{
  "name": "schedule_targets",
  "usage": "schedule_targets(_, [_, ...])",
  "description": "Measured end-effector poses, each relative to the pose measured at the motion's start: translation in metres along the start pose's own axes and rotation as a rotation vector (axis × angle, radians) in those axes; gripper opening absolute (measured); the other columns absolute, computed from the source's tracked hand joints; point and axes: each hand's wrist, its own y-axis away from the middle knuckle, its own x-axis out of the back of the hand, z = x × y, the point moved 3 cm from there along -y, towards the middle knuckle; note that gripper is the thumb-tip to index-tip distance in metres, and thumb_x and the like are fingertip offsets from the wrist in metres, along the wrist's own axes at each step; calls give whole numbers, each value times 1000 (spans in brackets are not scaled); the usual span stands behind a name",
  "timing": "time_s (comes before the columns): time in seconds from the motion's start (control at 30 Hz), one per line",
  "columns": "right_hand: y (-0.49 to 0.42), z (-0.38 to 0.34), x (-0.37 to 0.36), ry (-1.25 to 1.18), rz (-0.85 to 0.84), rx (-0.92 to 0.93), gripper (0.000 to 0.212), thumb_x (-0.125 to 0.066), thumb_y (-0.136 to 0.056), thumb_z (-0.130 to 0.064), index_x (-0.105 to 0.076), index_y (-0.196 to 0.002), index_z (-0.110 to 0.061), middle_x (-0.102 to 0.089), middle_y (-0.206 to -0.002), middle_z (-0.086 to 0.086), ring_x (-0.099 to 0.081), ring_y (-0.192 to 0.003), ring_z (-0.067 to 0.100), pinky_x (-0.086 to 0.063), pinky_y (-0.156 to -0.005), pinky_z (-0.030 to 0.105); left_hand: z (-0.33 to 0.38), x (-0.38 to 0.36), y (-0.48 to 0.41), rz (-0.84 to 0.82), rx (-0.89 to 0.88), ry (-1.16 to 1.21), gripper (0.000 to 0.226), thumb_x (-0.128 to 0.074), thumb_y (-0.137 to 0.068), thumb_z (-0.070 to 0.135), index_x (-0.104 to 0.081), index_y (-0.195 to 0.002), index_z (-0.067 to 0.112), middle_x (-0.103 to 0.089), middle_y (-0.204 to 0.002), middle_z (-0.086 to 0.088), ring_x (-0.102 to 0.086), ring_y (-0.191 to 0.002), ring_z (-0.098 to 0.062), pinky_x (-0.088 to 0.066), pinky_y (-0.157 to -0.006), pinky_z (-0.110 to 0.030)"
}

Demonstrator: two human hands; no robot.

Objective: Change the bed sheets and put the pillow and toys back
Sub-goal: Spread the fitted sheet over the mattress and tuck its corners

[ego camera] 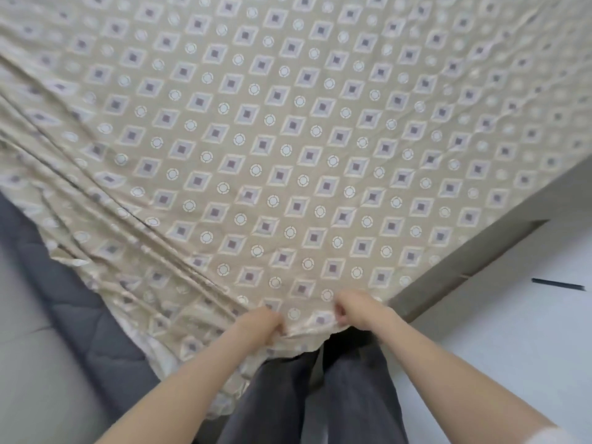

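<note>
One bed sheet, beige and printed with rows of small diamonds and ringed circles, spreads away from the hands and fills nearly everything beyond them. Its near edge is bunched up between the two hands. The left hand has its fingers curled tight round a gather of that edge. The right hand, just beside it, pinches the same hem in a closed fist. From the left hand, long folds run up and away to the left, while the cloth ahead of the right hand lies smooth and flat.

Left of the left hand, a dark grey quilted mattress shows from under the sheet, and a pale grey surface lies further out that way. Right of the right hand runs one side of the bed frame, grey-beige, slanting away. Beyond it is a pale floor with one thin dark strip lying on it. Below the hands hang the person's dark trousers, and a white sleeve edges the right forearm.
</note>
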Motion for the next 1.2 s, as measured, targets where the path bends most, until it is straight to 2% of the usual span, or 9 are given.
schedule_targets(0.13, [-6,-3,0,-34,-33,-36,24,-54,-87,-1,-66,-107,3,-67,-112,19,-53,-81,19,-36,-69,21,3,-2,-6,-15,-14,-66,33,-47,-96,13,-56,-127,15,-51,-134,-8,-50,-121,-26,-40,-96,-29])
schedule_targets(0.2, [-7,-5,-5,-52,-14,-54,25,-51,-87,1,-66,-107,5,-66,-112,21,-61,-90,27,-41,-72,25,-1,-1,-6,-46,16,-61,36,-46,-95,10,-54,-131,14,-51,-135,-9,-50,-123,-26,-39,-101,-30])
schedule_targets(0.33, [-2,-6,-10,-75,21,-69,27,-48,-87,0,-65,-109,-1,-64,-114,17,-60,-105,29,-47,-85,29,-19,0,2,13,47,100,37,-46,-94,10,-57,-129,19,-58,-131,0,-53,-121,-19,-40,-102,-28])
schedule_targets(0.43, [5,-13,1,-86,33,-66,31,-46,-92,-9,-61,-118,-11,-60,-123,9,-57,-113,26,-46,-94,32,-36,1,14,160,88,283,36,-45,-92,8,-58,-125,17,-60,-128,-1,-54,-118,-18,-42,-96,-25])
schedule_targets(0.57, [13,-42,33,-82,94,-49,30,-42,-93,-11,-61,-115,-19,-60,-124,3,-57,-111,21,-45,-89,30,-62,-5,42,386,223,582,30,-46,-91,10,-61,-116,17,-62,-120,-1,-57,-111,-16,-44,-90,-24])
schedule_targets(0.7, [18,-94,64,-26,105,46,30,-40,-94,-13,-62,-114,-18,-62,-121,3,-59,-107,20,-46,-83,27,-78,-23,75,489,340,782,25,-46,-91,14,-60,-112,14,-62,-117,-4,-57,-106,-18,-47,-92,-31])
schedule_targets(0.83, [15,-153,82,139,78,152,32,-39,-93,-13,-62,-115,-19,-64,-115,3,-62,-92,21,-42,-72,24,-88,-50,99,551,457,971,24,-42,-95,18,-56,-115,17,-58,-118,-1,-58,-100,-16,-48,-84,-28])
schedule_targets(1.03, [9,-229,81,470,0,361,30,-42,-94,-14,-63,-115,-19,-63,-118,2,-60,-104,21,-43,-76,25,-81,-93,116,740,787,1278,25,-41,-96,20,-53,-117,11,-50,-127,-7,-54,-107,-23,-46,-88,-32])
schedule_targets(1.2, [0,-272,50,707,-78,505,35,-41,-94,-8,-56,-123,-19,-59,-122,4,-58,-109,23,-48,-86,30,-54,-138,116,882,1040,1616,75,-66,-84,35,-21,-142,19,-12,-149,-9,-35,-129,-34,-43,-93,-43])
